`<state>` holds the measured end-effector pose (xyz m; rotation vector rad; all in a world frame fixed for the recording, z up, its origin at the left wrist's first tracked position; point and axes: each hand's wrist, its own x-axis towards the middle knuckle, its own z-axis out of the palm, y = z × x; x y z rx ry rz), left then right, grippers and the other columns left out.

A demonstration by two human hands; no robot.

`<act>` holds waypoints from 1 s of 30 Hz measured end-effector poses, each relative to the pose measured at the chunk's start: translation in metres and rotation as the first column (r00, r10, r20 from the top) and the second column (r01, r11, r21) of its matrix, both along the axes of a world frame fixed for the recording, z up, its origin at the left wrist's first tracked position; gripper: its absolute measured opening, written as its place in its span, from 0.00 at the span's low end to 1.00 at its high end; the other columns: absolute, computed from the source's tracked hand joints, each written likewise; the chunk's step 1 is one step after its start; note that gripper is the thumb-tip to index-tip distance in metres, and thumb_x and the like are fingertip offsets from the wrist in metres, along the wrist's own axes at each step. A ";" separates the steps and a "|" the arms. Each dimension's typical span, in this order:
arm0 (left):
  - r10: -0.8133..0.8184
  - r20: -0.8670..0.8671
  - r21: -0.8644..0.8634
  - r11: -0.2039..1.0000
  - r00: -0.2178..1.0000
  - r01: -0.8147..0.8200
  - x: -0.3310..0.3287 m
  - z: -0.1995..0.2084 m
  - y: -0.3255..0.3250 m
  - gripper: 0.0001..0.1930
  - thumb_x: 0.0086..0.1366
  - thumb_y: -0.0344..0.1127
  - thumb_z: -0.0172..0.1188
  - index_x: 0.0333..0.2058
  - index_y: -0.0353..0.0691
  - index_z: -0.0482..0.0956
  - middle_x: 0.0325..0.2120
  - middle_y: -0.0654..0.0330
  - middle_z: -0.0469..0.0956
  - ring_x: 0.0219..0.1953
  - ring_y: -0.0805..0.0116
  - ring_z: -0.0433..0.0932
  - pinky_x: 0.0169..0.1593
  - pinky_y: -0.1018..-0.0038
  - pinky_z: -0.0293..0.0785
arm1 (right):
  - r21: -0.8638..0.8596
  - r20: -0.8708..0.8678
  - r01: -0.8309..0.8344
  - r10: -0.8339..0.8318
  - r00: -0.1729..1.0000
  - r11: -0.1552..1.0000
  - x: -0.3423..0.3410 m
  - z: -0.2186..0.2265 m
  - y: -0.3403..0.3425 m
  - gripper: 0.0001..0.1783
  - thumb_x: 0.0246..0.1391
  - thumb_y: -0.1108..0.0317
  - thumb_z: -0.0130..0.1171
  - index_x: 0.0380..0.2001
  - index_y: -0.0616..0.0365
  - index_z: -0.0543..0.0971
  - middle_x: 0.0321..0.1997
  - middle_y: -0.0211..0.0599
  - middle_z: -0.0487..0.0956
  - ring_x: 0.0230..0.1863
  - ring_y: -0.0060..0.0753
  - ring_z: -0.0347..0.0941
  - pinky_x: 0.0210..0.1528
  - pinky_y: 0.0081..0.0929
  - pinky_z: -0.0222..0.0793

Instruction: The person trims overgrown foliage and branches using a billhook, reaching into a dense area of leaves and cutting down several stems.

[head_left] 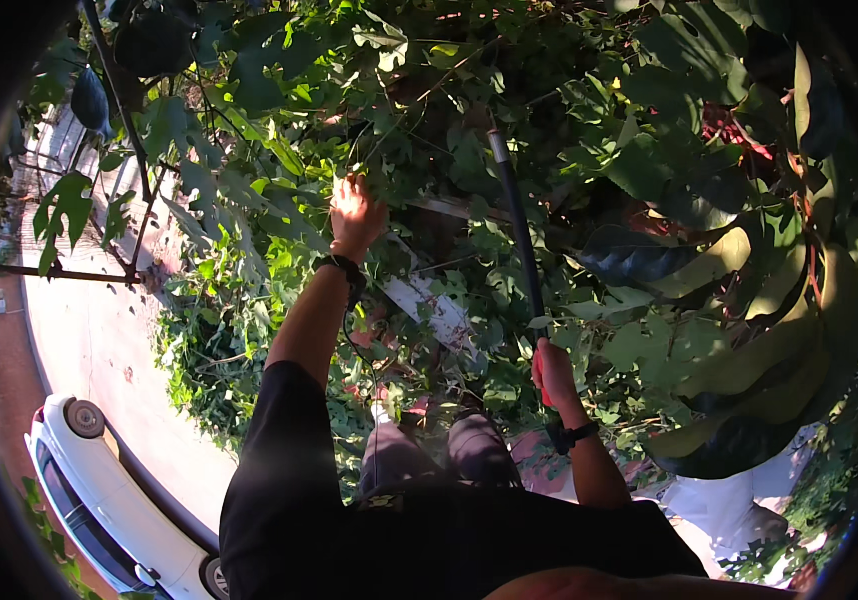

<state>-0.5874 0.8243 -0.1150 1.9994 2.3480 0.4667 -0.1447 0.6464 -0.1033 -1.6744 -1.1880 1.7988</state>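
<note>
The pole (521, 225) slants forward and slightly left from the right hand (555, 372), whose fingers wrap its near end; its far end lies among vines (284, 165). Left of the pole, the left hand (357, 215) touches leaves, fingers slightly parted, any hold impossible to tell

Wide fisheye view from the left camera on my head, facing down over my black shirt (419, 540) and legs (399, 462), my left hand (357, 214) and right hand (557, 372) near, foliage (217, 372) around them, white car (121, 500) farther off.
</note>
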 end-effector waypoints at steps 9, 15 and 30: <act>0.064 -0.288 0.082 0.996 0.956 -0.042 -0.044 -0.079 0.102 0.38 0.59 0.46 0.61 0.64 0.33 0.61 0.64 0.42 0.61 0.67 0.46 0.59 0.67 0.54 0.57 | -0.042 0.184 -0.007 0.015 0.983 0.999 0.033 -0.013 -0.069 0.34 0.67 0.44 0.40 0.10 0.53 0.66 0.08 0.29 0.65 0.09 0.23 0.59 0.13 0.23 0.54; 0.285 0.253 -0.353 0.917 0.924 -0.186 -0.068 -0.137 0.114 0.20 0.67 0.51 0.51 0.45 0.40 0.74 0.31 0.46 0.82 0.37 0.44 0.81 0.42 0.55 0.76 | -0.156 0.313 0.001 0.048 0.949 0.988 0.010 -0.016 -0.085 0.20 0.58 0.61 0.58 0.14 0.58 0.72 0.10 0.29 0.71 0.12 0.22 0.66 0.17 0.25 0.62; 0.276 0.330 -0.224 0.952 0.903 -0.209 -0.017 -0.091 -0.008 0.27 0.74 0.55 0.41 0.33 0.36 0.77 0.27 0.40 0.79 0.34 0.36 0.78 0.38 0.47 0.73 | 0.645 0.189 0.041 -0.212 0.959 0.763 -0.089 0.136 0.219 0.10 0.55 0.68 0.61 0.26 0.54 0.70 0.16 0.21 0.66 0.14 0.15 0.61 0.15 0.21 0.54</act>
